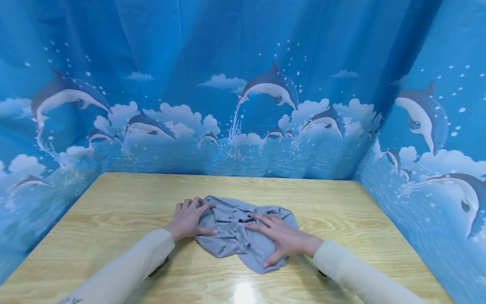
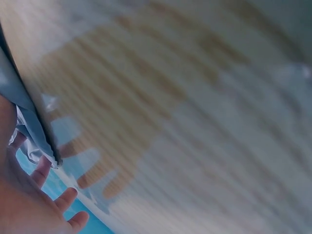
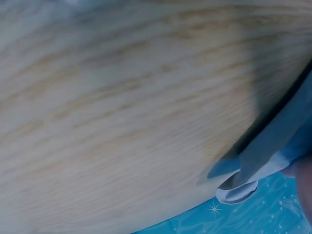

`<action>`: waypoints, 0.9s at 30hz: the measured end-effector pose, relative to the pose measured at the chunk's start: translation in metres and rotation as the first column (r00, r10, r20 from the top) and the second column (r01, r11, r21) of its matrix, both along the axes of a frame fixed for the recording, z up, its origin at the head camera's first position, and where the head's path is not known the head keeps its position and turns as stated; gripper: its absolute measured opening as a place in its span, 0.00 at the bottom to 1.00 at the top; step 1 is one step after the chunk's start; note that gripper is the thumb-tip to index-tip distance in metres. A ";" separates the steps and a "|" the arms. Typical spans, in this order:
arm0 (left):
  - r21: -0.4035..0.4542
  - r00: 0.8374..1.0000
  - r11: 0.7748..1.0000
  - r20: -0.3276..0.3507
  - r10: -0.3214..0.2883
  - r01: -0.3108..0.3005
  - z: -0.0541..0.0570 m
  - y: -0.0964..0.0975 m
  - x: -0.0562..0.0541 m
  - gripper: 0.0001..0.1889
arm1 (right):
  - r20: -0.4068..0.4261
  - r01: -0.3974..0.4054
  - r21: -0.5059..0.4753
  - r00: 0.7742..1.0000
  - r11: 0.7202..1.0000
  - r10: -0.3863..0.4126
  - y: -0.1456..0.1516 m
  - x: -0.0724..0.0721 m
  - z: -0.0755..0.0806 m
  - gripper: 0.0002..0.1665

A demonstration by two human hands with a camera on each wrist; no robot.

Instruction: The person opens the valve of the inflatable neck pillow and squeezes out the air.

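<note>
A crumpled grey cloth [image 1: 227, 230] lies bunched on the table in the head view, with raised folds across its middle. My left hand [image 1: 188, 220] rests on its left edge, thumb and fingers spread apart. On the right part of the cloth lies my right hand [image 1: 284, 235], palm down with the fingers spread. In the left wrist view, my left hand [image 2: 29, 195] shows beside a fold of the cloth [image 2: 27, 109]. The right wrist view catches a cloth edge [image 3: 268, 151] and only a sliver of my right hand [image 3: 304, 192].
The wood-grain tabletop [image 1: 133, 202] extends around the cloth and reflects light near its front. A blue curtain [image 1: 212, 50] printed with dolphins and clouds hangs behind the table and along its sides.
</note>
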State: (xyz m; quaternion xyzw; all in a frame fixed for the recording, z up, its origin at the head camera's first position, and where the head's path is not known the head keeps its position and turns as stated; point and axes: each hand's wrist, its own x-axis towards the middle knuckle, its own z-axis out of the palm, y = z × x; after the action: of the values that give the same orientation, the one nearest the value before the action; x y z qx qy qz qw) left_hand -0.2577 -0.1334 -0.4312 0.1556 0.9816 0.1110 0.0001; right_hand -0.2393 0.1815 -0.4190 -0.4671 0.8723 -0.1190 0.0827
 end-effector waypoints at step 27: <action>0.017 1.000 1.000 -0.005 -0.016 0.016 -0.001 -0.002 0.000 0.45 | -0.024 0.240 -0.007 0.971 0.971 -0.240 0.010 -0.001 0.002 0.67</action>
State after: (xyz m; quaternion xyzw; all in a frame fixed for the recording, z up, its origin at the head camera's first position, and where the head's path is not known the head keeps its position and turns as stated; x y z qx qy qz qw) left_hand -0.2574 -0.1350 -0.4319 0.1637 0.9793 0.1191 -0.0026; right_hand -0.2403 0.1918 -0.4173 -0.3599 0.9230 -0.1242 0.0559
